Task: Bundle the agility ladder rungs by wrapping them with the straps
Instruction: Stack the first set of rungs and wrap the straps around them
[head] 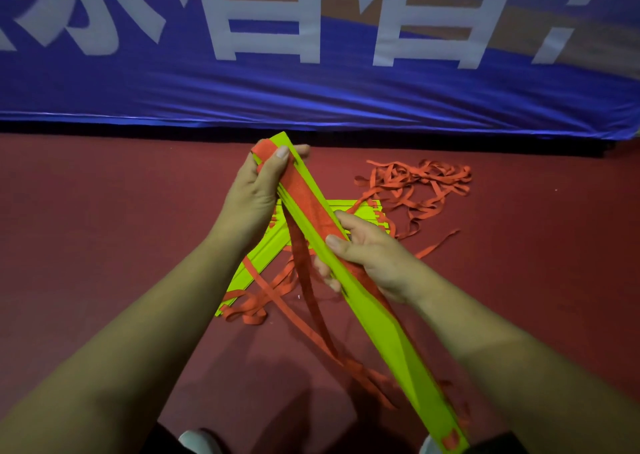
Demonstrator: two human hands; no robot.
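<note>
Rungs (381,315), yellow-green and stacked in a bundle, we hold slanting above the red floor (104,211). Our left hand (256,190) grips the far end, thumb pressing a red strap (308,197) flat along the top. Our right hand (367,256) grips the middle, fingers (323,270) curled underneath. Other rungs (263,256) and tangled straps (415,180) lie on the floor. The blue banner (311,90) bears big white characters, cropped and unreadable to us.
</note>
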